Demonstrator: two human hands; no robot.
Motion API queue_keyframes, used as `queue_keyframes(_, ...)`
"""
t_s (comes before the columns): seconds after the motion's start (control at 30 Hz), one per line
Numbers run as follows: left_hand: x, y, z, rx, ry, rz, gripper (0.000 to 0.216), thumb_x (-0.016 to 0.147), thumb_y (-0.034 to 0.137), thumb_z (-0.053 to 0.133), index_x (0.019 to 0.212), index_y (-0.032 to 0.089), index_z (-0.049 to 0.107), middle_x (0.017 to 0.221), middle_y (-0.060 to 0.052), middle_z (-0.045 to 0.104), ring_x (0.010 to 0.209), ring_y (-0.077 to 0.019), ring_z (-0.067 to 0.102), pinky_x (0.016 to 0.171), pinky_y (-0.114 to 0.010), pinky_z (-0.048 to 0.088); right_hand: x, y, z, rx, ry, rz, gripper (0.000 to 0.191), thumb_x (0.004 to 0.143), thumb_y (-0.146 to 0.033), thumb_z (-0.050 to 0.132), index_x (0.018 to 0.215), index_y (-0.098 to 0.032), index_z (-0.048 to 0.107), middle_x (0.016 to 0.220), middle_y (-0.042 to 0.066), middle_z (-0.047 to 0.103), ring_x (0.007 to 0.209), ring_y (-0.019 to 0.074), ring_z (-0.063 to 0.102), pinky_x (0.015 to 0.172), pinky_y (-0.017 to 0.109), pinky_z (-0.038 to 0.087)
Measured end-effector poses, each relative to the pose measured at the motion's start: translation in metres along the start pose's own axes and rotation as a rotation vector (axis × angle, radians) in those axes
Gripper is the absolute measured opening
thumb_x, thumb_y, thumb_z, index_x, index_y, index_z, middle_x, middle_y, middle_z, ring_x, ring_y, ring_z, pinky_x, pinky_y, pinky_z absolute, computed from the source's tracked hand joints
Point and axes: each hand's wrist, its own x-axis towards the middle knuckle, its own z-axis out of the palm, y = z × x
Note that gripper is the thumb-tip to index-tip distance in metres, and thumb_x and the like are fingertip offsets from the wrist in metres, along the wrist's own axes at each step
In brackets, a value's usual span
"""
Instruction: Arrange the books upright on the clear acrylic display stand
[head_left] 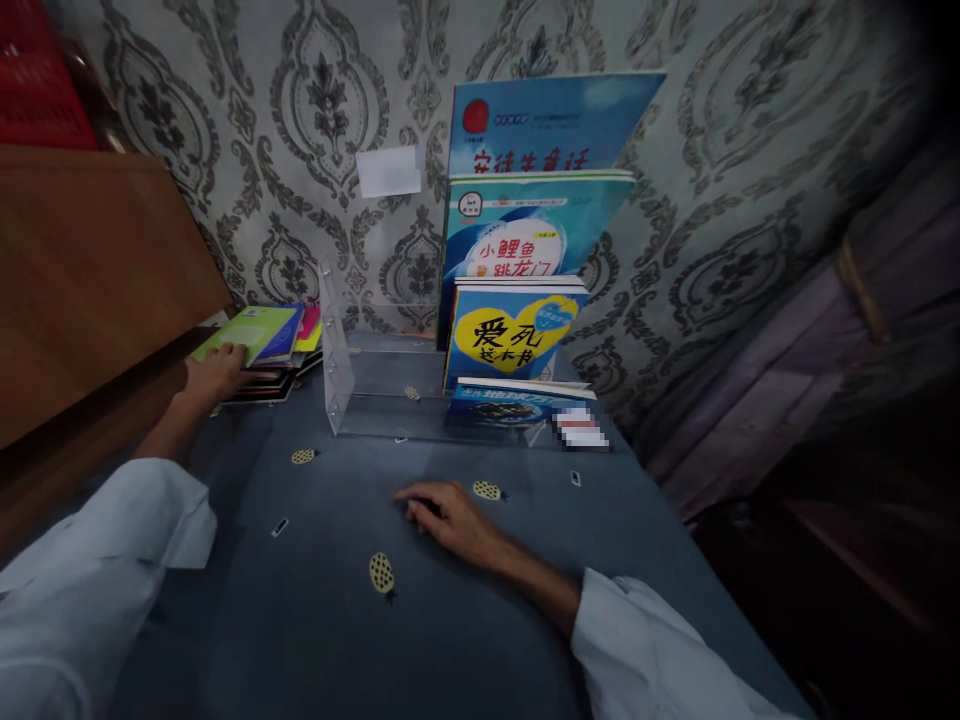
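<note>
My left hand reaches out to a stack of thin books at the far left of the table, fingers closed on the front edge of the green-covered top book. My right hand rests palm down on the blue tablecloth, fingers loosely stretched, holding nothing. Behind it stands a clear acrylic stepped book rack. Its right half holds several children's books in tiers, covers facing me. The rack's left half has no books.
A patterned wallpaper wall backs the table. A brown wooden board leans at the left. A purple curtain hangs at the right, past the table's right edge. A small white card is stuck on the wall.
</note>
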Motion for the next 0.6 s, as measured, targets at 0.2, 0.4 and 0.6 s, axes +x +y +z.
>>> queue_keyframes(0.2, -0.006, 0.005, -0.007, 0.091, 0.073, 0.008, 0.045, 0.096, 0.012, 0.027, 0.129, 0.002, 0.056, 0.128, -0.030, 0.062, 0.117, -0.0415, 0.061, 0.094, -0.060, 0.043, 0.000, 0.003, 0.001, -0.001, 0.011, -0.022, 0.038, 0.089, -0.010, 0.051, 0.117, -0.017, 0.076, 0.080, 0.004, 0.076, 0.061, 0.0126, 0.065, 0.064, 0.024, 0.049)
queue_keyframes(0.4, -0.025, 0.011, -0.009, 0.155, 0.152, 0.085, 0.044, 0.096, 0.015, 0.025, 0.120, 0.003, 0.060, 0.125, -0.028, 0.063, 0.116, -0.0399, 0.060, 0.095, -0.054, 0.042, 0.000, 0.003, 0.002, 0.017, 0.019, -0.040, 0.037, 0.089, -0.010, 0.051, 0.115, -0.017, 0.076, 0.079, 0.003, 0.075, 0.060, 0.0120, 0.065, 0.064, 0.023, 0.049)
queue_keyframes(0.6, -0.031, 0.019, 0.006, 0.143, 0.217, 0.151, 0.055, 0.093, 0.036, 0.042, 0.141, 0.008, 0.049, 0.138, -0.027, 0.056, 0.130, -0.0441, 0.048, 0.105, -0.060, 0.036, 0.000, 0.002, 0.002, 0.018, 0.015, -0.031, 0.036, 0.090, -0.010, 0.050, 0.115, -0.017, 0.076, 0.081, 0.004, 0.075, 0.060, 0.0121, 0.065, 0.064, 0.023, 0.049)
